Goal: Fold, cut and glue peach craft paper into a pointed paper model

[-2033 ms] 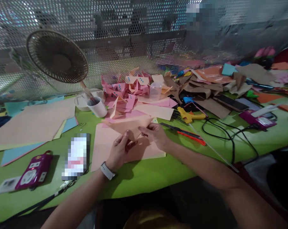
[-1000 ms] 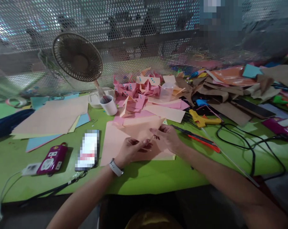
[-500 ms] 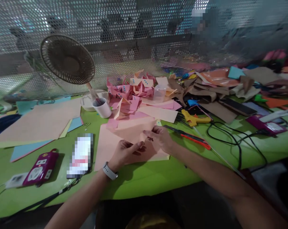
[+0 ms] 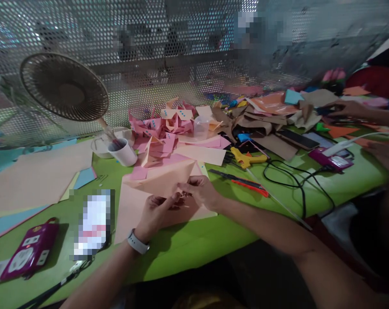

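Observation:
A peach sheet of paper (image 4: 164,178) rises folded, its upper edge lifted, above more peach paper (image 4: 130,214) lying on the green table. My right hand (image 4: 200,193) pinches the folded sheet near its right side, thumb and fingers pressed together. Close beside it, my left hand (image 4: 157,212), with a white watch strap on the wrist, has its thumb and curled fingers closed on the sheet's lower part. The fingertips of both hands nearly meet, and the paper between them is partly hidden.
Pink and peach folded papers (image 4: 162,120) pile up behind, beside a white cup (image 4: 122,152) and a fan (image 4: 65,88). Rightward lie an orange cutter (image 4: 250,186), a yellow glue gun (image 4: 245,157) and black cables. A phone (image 4: 93,225) and purple power strip (image 4: 33,249) lie left. Another person's hand (image 4: 345,107) reaches in.
The view has turned right, so everything sits further left. Both my hands stay together at the peach paper. More of another person's arms shows at the right.

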`<state>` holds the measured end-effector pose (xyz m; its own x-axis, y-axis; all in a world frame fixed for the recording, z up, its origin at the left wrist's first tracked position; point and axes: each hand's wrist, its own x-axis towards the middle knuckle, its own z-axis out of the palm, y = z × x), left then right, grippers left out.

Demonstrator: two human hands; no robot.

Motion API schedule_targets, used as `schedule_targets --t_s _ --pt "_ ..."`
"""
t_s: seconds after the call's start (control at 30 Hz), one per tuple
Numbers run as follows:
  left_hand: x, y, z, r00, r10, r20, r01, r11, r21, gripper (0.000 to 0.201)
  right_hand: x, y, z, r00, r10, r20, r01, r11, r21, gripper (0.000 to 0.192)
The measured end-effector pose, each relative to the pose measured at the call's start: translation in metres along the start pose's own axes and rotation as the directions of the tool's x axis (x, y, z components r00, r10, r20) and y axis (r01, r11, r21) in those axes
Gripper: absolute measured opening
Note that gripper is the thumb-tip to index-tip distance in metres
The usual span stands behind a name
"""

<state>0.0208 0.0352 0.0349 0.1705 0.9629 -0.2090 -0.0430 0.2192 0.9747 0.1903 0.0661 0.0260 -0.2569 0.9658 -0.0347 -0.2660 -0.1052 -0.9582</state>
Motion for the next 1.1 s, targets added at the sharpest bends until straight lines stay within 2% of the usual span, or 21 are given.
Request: schedule_targets --t_s 0.1,0.2,0.27,0.33,0.4,0.47,0.5,0.57,0.63,0.73,0.8,0.9,0.97,1.03,1.1 --pt "0.000 -0.003 -0.004 1.000 -0.002 0.001 0.002 1.000 0.023 0.032 0.010 -0.013 -0.012 0.986 -0.079 -0.149 0.087 0.995 0.049 0.034" --pt "0.001 -0.007 -0.007 1.000 0.023 -0.005 -0.023 1.000 0.007 0.030 0.022 -0.024 -0.030 0.927 -0.125 -0.353 0.192 0.968 0.161 0.031" --pt "0.002 -0.008 -0.006 0.999 0.031 -0.017 -0.032 0.999 -0.005 0.030 0.024 -0.026 -0.035 0.906 -0.109 -0.410 0.208 0.957 0.204 0.033" --pt "0.002 -0.007 -0.005 0.999 0.033 -0.026 -0.033 0.999 -0.006 0.031 0.019 -0.022 -0.031 0.946 -0.043 -0.321 0.108 0.976 0.189 0.035" --pt "0.001 -0.006 -0.002 0.999 0.033 -0.028 -0.033 0.999 -0.001 0.032 0.011 -0.014 -0.018 0.990 0.062 -0.124 -0.047 0.992 0.118 0.038" --pt "0.001 -0.004 0.000 0.999 0.042 -0.028 -0.042 0.999 0.008 0.035 0.003 -0.006 -0.004 0.993 0.119 0.027 -0.121 0.991 0.064 0.039" --pt "0.000 -0.004 0.001 0.998 0.047 -0.030 -0.047 0.999 0.014 0.036 0.001 -0.003 0.000 0.992 0.116 0.050 -0.118 0.992 0.051 0.039" --pt "0.001 -0.003 0.001 0.998 0.048 -0.031 -0.047 0.998 0.034 0.036 0.002 -0.003 0.002 0.998 0.062 0.019 -0.063 0.997 0.036 0.037" --pt "0.001 -0.004 -0.001 0.999 0.041 -0.022 -0.040 0.998 0.047 0.034 0.008 -0.009 -0.008 0.996 -0.008 -0.091 0.011 0.999 0.039 0.037" --pt "0.002 -0.005 -0.004 0.999 0.041 -0.007 -0.041 0.999 0.012 0.032 0.020 -0.022 -0.028 0.958 -0.047 -0.284 0.088 0.987 0.133 0.035" --pt "0.002 -0.006 -0.006 0.999 0.044 -0.011 -0.045 0.999 -0.021 0.031 0.022 -0.027 -0.035 0.944 -0.030 -0.328 0.086 0.984 0.158 0.038" --pt "0.003 -0.006 -0.005 1.000 0.027 -0.015 -0.027 0.999 -0.040 0.031 0.015 -0.025 -0.029 0.987 0.081 -0.142 -0.074 0.996 0.055 0.042" --pt "0.003 -0.005 -0.004 1.000 0.004 -0.009 -0.005 0.999 -0.050 0.032 0.009 -0.019 -0.019 0.992 0.130 -0.007 -0.130 0.990 -0.048 0.041" --pt "0.003 -0.003 -0.003 1.000 -0.024 0.004 0.025 0.997 -0.067 0.033 0.004 -0.013 -0.010 0.993 0.114 0.014 -0.112 0.989 -0.100 0.040" --pt "0.003 -0.001 -0.002 0.997 -0.064 0.030 0.067 0.993 -0.097 0.035 0.002 -0.009 -0.006 0.996 0.088 -0.031 -0.091 0.990 -0.105 0.041"
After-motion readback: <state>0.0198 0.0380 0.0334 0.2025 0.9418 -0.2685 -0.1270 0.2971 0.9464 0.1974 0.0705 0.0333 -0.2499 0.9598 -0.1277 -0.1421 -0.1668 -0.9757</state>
